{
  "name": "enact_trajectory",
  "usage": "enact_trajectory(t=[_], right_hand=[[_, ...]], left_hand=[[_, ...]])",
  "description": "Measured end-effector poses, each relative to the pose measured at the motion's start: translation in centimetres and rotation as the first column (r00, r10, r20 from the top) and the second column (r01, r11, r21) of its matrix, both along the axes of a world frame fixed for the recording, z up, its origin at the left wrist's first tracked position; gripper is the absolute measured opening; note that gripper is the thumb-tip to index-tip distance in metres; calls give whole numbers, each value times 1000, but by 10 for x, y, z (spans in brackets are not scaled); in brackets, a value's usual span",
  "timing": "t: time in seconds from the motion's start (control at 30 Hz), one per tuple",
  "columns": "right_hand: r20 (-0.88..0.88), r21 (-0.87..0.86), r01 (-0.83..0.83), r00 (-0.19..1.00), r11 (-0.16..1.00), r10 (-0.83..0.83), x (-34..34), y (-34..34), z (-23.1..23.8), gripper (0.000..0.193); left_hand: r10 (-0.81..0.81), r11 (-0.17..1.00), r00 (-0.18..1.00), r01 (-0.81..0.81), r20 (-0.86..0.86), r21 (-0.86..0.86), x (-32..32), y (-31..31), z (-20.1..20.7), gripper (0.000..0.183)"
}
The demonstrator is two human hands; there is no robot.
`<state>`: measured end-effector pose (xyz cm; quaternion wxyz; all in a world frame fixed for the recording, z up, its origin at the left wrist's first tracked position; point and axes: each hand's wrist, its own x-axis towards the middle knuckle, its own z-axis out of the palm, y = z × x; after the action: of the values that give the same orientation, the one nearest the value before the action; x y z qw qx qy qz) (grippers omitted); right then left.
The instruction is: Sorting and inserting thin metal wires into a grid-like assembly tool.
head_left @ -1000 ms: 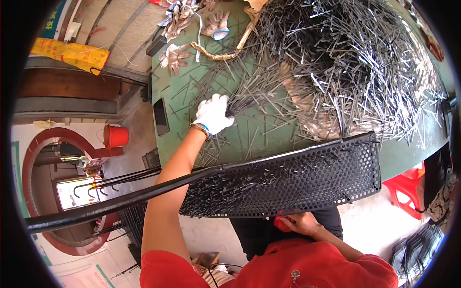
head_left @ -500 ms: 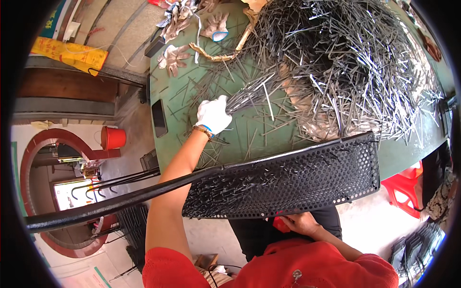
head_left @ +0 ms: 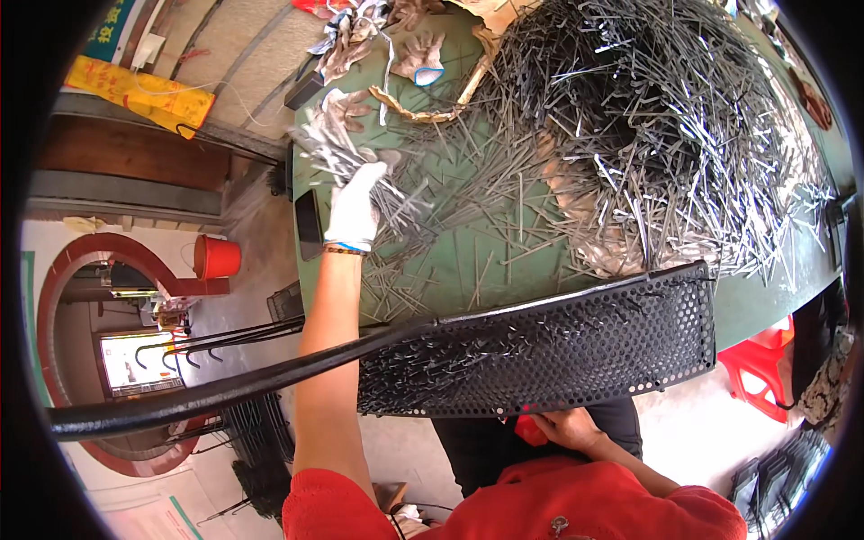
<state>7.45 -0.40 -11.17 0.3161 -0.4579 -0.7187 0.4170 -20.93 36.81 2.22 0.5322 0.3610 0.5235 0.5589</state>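
My left hand (head_left: 358, 202), in a white glove, is closed round a loose bundle of thin dark strips (head_left: 328, 155) above the left part of the green table. The bundle is blurred by motion. In front of me lies a black perforated panel (head_left: 621, 337) with a long black bar (head_left: 243, 382) along its upper edge. Strips poke through many of its holes, most densely at the left. Below the panel's lower edge my bare right hand (head_left: 571, 428) has its fingers curled beside a red thing (head_left: 530, 432); the fingertips are partly hidden.
A big heap of the same strips (head_left: 648, 117) covers the table's (head_left: 450, 261) right side. Used gloves (head_left: 420, 59) lie at the far left, with a dark phone (head_left: 308, 224) at the left edge. A red stool (head_left: 760, 369) stands right; a red bucket (head_left: 217, 256) is farther left.
My left hand has moved left and slightly away from me with the bundle, from beside the heap to near the loose gloves. My right hand stays below the panel.
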Motion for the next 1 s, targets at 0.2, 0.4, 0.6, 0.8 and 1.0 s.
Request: enact_trajectory(t=[0.2, 0.4, 0.6, 0.8, 1.0], right_hand=[[3, -7, -8, 1000, 1000, 8, -1, 2, 0, 18], [103, -53, -33, 994, 998, 38, -1, 1, 0, 19], [86, -81, -86, 992, 993, 92, 1, 2, 0, 33], [91, -85, -100, 990, 991, 108, -1, 0, -4, 34], [113, -20, -58, 992, 998, 60, -2, 3, -1, 25]], left_hand=[[-38, 995, 981, 55, -192, 85, 24, -11, -43, 23], [-124, 992, 990, 122, 61, 31, 19, -4, -65, 16], [14, 1000, 998, -15, 55, 23, 37, -6, -30, 9], [-91, 996, 986, 91, -140, -10, 16, -4, -69, 11], [-114, 992, 988, 118, -105, 35, 23, -3, -63, 4]])
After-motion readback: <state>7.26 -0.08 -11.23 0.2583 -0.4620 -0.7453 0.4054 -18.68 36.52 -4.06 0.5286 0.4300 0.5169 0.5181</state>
